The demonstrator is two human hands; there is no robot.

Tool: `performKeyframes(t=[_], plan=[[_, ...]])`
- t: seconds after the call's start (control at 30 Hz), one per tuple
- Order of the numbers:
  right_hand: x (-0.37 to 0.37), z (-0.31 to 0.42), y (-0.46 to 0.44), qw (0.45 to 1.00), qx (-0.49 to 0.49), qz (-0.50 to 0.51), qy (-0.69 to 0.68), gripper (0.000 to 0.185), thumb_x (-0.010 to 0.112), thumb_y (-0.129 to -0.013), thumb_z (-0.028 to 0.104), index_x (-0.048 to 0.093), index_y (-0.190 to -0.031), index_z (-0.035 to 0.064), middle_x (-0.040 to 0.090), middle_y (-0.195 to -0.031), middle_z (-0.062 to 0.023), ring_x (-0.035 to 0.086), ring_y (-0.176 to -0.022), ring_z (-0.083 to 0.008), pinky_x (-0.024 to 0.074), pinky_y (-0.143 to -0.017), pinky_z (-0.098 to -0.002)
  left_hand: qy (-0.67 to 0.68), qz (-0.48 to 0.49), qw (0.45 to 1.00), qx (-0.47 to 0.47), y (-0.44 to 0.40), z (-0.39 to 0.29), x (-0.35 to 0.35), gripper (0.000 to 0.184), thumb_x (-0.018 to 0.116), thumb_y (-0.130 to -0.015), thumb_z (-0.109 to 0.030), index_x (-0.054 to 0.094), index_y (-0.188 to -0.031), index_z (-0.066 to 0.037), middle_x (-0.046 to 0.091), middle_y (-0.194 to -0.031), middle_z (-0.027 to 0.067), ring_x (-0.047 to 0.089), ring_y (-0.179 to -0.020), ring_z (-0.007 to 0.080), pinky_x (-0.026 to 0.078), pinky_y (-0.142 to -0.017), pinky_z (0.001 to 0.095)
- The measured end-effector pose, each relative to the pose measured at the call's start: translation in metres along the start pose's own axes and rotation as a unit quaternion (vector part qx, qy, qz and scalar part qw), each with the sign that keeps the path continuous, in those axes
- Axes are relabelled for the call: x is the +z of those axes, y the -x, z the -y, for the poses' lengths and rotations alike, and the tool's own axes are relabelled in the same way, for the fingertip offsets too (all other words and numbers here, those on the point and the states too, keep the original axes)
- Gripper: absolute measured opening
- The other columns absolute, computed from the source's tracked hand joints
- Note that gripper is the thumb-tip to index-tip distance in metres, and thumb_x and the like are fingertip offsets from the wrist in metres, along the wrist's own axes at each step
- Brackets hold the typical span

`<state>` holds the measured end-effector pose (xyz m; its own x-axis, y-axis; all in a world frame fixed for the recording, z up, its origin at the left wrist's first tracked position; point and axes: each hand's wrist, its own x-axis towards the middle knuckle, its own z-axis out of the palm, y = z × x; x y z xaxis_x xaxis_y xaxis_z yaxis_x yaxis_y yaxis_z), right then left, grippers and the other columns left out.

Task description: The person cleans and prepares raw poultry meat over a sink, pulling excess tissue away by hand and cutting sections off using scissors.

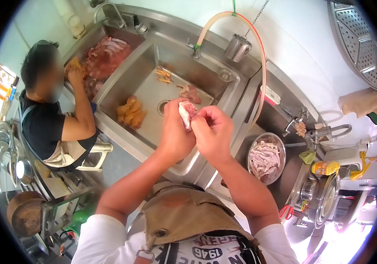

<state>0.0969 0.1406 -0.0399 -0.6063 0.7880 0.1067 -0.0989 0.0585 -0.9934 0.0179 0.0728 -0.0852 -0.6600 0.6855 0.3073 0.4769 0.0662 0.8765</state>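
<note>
Over the middle sink, a piece of raw meat, red on one side with a pale skin or fat layer, is in my left hand. The fingers of my left hand are wrapped round it. My right hand is closed in a pinch at the meat's right edge; whatever lies between its fingertips is too small to make out. Below in the sink, another red piece of meat lies just beyond my hands. Yellow poultry pieces sit at the sink's left, and several yellow poultry feet lie farther back.
A co-worker sits at the left, reaching into a sink of reddish water and meat. A bowl of pale meat strips stands in the right basin. A hose arches over the sinks, and a metal cup hangs on a chain.
</note>
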Motion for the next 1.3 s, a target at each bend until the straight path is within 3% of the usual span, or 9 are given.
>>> performKeyframes(t=[0.07, 0.13, 0.4, 0.53, 0.63, 0.73, 0.83, 1.13, 1.3], plan=[[-0.008, -0.004, -0.003, 0.999, -0.020, 0.034, 0.024, 0.002, 0.061, -0.083, -0.001, 0.060, -0.082, -0.0013, 0.058, -0.072, 0.0034, 0.050, -0.065, -0.0016, 0.0407, -0.055, -0.0205, 0.032, 0.031, 0.999, -0.005, -0.002, 0.008, 0.002, 0.057, 0.073, -0.075, -0.004, 0.045, -0.124, -0.002, 0.055, -0.116, 0.0181, 0.053, -0.108, 0.0329, 0.043, -0.095, 0.0397], [-0.016, -0.007, -0.006, 0.997, -0.035, 0.047, 0.055, 0.002, 0.061, -0.083, 0.000, 0.060, -0.082, -0.0010, 0.058, -0.073, 0.0030, 0.050, -0.065, -0.0018, 0.0415, -0.055, -0.0204, 0.151, 0.067, 0.977, -0.138, -0.008, -0.003, -0.003, 0.056, 0.074, -0.075, -0.005, 0.045, -0.123, -0.002, 0.056, -0.113, 0.0160, 0.056, -0.105, 0.0286, 0.045, -0.092, 0.0391], [-0.024, -0.004, -0.026, 0.964, -0.118, 0.143, 0.192, 0.003, 0.064, -0.086, 0.002, 0.061, -0.086, -0.0006, 0.060, -0.076, -0.0010, 0.053, -0.066, -0.0043, 0.0434, -0.058, -0.0212, 0.284, 0.171, 0.919, -0.212, -0.023, -0.002, -0.018, 0.049, 0.069, -0.078, -0.002, 0.045, -0.121, -0.001, 0.061, -0.097, 0.0083, 0.062, -0.082, 0.0153, 0.053, -0.069, 0.0296], [-0.029, -0.005, -0.040, 0.941, -0.202, 0.166, 0.217, 0.003, 0.064, -0.086, 0.002, 0.061, -0.086, 0.0007, 0.058, -0.076, -0.0105, 0.055, -0.061, -0.0199, 0.0435, -0.054, -0.0304, 0.353, 0.208, 0.879, -0.243, -0.028, -0.005, -0.025, 0.045, 0.062, -0.076, 0.005, 0.047, -0.118, -0.001, 0.061, -0.092, 0.0085, 0.063, -0.077, 0.0146, 0.053, -0.065, 0.0301], [-0.031, -0.005, -0.044, 0.925, -0.223, 0.160, 0.262, 0.004, 0.064, -0.085, 0.002, 0.061, -0.085, 0.0008, 0.059, -0.080, -0.0114, 0.056, -0.061, -0.0213, 0.0457, -0.054, -0.0315, 0.389, 0.232, 0.865, -0.216, -0.030, 0.000, -0.021, 0.044, 0.063, -0.077, 0.006, 0.049, -0.118, -0.001, 0.062, -0.096, 0.0079, 0.063, -0.082, 0.0140, 0.053, -0.069, 0.0293], [-0.026, 0.000, -0.039, 0.939, -0.212, 0.157, 0.223, 0.004, 0.063, -0.086, 0.000, 0.060, -0.085, -0.0009, 0.058, -0.078, -0.0062, 0.053, -0.066, -0.0101, 0.0442, -0.057, -0.0251, 0.358, 0.228, 0.882, -0.207, -0.031, -0.005, -0.026, 0.043, 0.066, -0.078, 0.003, 0.050, -0.118, 0.000, 0.063, -0.100, 0.0068, 0.062, -0.089, 0.0134, 0.052, -0.075, 0.0283], [-0.025, -0.001, -0.035, 0.949, -0.167, 0.157, 0.218, 0.011, 0.066, -0.082, 0.003, 0.062, -0.092, 0.0029, 0.061, -0.084, -0.0123, 0.062, -0.063, -0.0259, 0.0509, -0.057, -0.0328, 0.383, 0.228, 0.868, -0.220, -0.030, -0.005, -0.025, 0.047, 0.068, -0.079, 0.000, 0.049, -0.121, -0.001, 0.063, -0.103, 0.0057, 0.061, -0.094, 0.0127, 0.051, -0.080, 0.0277], [-0.026, 0.001, -0.032, 0.879, -0.283, 0.172, 0.342, 0.026, 0.065, -0.083, 0.005, 0.065, -0.109, 0.0079, 0.067, -0.096, -0.0123, 0.066, -0.072, -0.0327, 0.0540, -0.060, -0.0388, 0.375, 0.200, 0.878, -0.222, -0.029, -0.011, -0.019, 0.046, 0.066, -0.080, 0.000, 0.041, -0.119, -0.004, 0.059, -0.090, 0.0062, 0.060, -0.068, 0.0099, 0.050, -0.053, 0.0265], [-0.028, 0.001, -0.028, 0.870, -0.270, 0.191, 0.366, 0.022, 0.064, -0.083, 0.006, 0.063, -0.105, 0.0074, 0.068, -0.098, -0.0125, 0.066, -0.073, -0.0338, 0.0539, -0.060, -0.0391, 0.330, 0.219, 0.888, -0.235, -0.028, -0.015, -0.026, 0.050, 0.066, -0.079, 0.001, 0.039, -0.121, -0.005, 0.058, -0.091, 0.0049, 0.060, -0.074, 0.0100, 0.051, -0.058, 0.0264]])
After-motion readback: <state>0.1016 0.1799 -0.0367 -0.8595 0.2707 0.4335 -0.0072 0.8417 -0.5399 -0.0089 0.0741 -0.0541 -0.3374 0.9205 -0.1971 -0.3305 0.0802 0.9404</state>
